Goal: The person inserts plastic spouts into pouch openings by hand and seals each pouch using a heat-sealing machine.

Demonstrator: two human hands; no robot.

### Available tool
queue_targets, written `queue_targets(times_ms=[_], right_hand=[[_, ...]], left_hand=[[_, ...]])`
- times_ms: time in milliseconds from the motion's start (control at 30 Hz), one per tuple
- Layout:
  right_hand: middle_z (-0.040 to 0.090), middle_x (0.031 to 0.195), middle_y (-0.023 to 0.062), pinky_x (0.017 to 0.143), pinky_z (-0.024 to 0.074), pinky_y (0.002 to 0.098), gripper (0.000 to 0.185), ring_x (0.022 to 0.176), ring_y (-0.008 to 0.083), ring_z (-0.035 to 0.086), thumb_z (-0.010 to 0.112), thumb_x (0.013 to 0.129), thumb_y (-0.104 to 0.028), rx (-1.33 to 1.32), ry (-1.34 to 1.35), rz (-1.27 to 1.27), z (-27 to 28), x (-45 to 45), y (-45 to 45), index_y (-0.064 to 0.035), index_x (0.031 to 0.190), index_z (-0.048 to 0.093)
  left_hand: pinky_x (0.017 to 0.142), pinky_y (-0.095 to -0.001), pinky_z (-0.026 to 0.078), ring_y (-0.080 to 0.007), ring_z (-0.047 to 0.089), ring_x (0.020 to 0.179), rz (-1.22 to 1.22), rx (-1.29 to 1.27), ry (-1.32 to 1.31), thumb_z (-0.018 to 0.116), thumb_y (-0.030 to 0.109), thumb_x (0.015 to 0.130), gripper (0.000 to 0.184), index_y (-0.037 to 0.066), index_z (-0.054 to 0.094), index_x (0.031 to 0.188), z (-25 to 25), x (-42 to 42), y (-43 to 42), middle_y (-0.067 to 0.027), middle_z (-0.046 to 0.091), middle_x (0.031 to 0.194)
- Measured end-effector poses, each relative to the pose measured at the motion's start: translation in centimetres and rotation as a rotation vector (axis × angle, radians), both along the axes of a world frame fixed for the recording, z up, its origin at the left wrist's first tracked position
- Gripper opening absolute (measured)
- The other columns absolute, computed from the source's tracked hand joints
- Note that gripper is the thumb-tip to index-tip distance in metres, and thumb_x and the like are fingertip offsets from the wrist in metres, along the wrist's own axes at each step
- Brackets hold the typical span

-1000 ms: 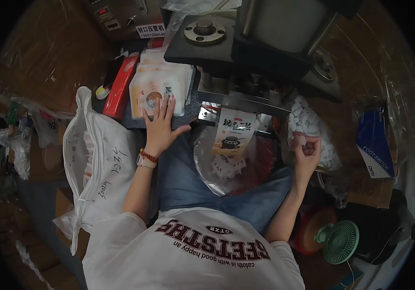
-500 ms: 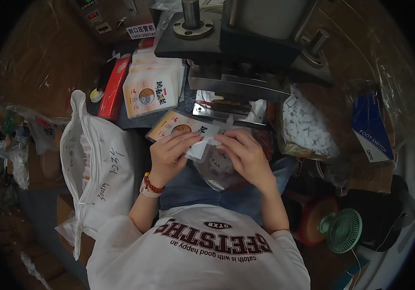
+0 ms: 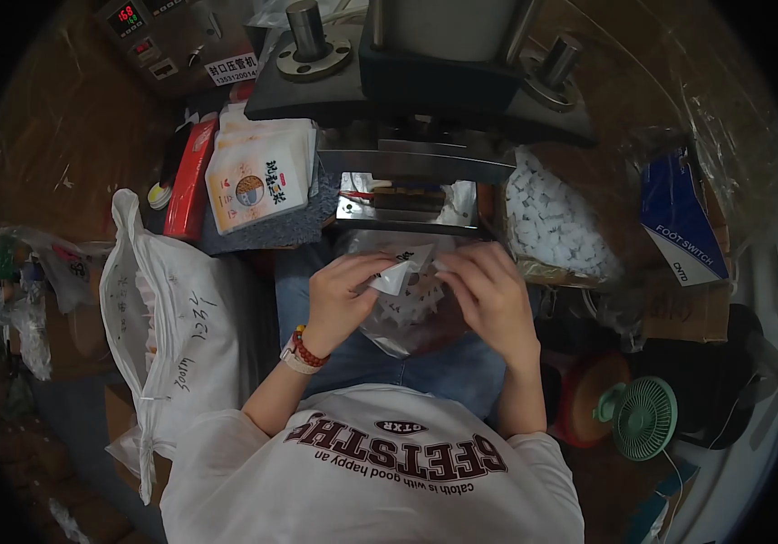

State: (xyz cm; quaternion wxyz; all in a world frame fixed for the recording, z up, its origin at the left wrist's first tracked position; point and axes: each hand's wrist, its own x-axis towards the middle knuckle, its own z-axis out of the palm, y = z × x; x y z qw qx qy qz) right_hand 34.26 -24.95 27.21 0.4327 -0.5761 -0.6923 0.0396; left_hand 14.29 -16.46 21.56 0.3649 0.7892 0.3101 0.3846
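Observation:
My left hand [image 3: 345, 288] pinches a white printed pouch [image 3: 395, 278], which is folded or tilted so that only part of its print shows. Close to the pouch's right edge, my right hand [image 3: 496, 295] has thumb and fingertips drawn together; what is between them is too small to make out. Under both hands, a clear plastic bag [image 3: 404, 328] with small white pieces lies on my lap. Just beyond them stands a press machine, its shiny lower plate [image 3: 457, 210] facing me. A stack of similar printed pouches [image 3: 260, 181] lies at the left of the machine.
Left of me stands a white woven sack [image 3: 203, 340]. A red box [image 3: 191, 181] lies beside the stack. At right are a bag of white pieces [image 3: 556, 222], a blue foot-switch box [image 3: 679, 218] and a green fan [image 3: 645, 419]. A control box [image 3: 167, 54] stands at back left.
The pouch has gone from lying flat with its printed front showing to tilted between my hands. My right hand has moved slightly right, away from the left. The camera view has shifted.

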Motion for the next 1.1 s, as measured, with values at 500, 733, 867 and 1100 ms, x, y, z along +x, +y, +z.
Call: queue_targets(times_ms=[500, 733, 867, 1100], right_hand=[[0.063, 0.103, 0.0137, 0.083, 0.0472, 0.0365, 0.033, 0.091, 0.0284, 0.061, 0.068, 0.084, -0.011, -0.072, 0.296, -0.329, -0.2, 2.9, 0.4, -0.0035, 0.115, 0.061], [0.063, 0.099, 0.0153, 0.08, 0.0469, 0.042, 0.022, 0.092, 0.0343, 0.058, 0.065, 0.084, -0.009, -0.248, -0.293, -0.708, -5.9, 8.2, 2.4, -0.0025, 0.104, 0.066], [0.061, 0.096, 0.0144, 0.075, 0.0488, 0.0389, 0.022, 0.089, 0.0316, 0.059, 0.065, 0.082, -0.005, -0.167, -0.346, -0.552, -6.4, 9.4, 2.4, -0.0028, 0.104, 0.065], [0.063, 0.103, 0.0084, 0.074, 0.0502, 0.0286, 0.022, 0.086, 0.0135, 0.06, 0.065, 0.085, 0.002, -0.101, 0.536, -0.57, -6.1, 7.6, 1.3, -0.001, 0.106, 0.062]], left_hand=[[0.061, -0.0226, 0.05, -0.0088, 0.065, 0.071, -0.062, -1.051, -0.349, 0.065, 0.018, 0.091, 0.023, -0.005, 0.07, 0.091, -1.9, 3.1, 2.4, -0.0083, 0.07, 0.083], [0.067, -0.0254, 0.054, -0.013, 0.067, 0.077, -0.125, -1.116, -0.431, 0.067, 0.016, 0.088, 0.021, -0.003, 0.067, 0.098, -1.8, 4.8, 6.5, -0.0094, 0.07, 0.092], [0.073, -0.0278, 0.052, -0.0164, 0.067, 0.084, -0.106, -1.009, -0.296, 0.068, 0.018, 0.088, 0.03, -0.004, 0.065, 0.107, -2.0, 4.1, 6.6, -0.0089, 0.07, 0.093], [0.109, -0.0622, 0.012, -0.0274, 0.028, 0.14, 0.679, 0.469, 0.735, 0.066, 0.055, 0.079, 0.08, 0.014, 0.038, 0.142, -3.4, -6.0, 9.3, -0.01, 0.032, 0.151]])
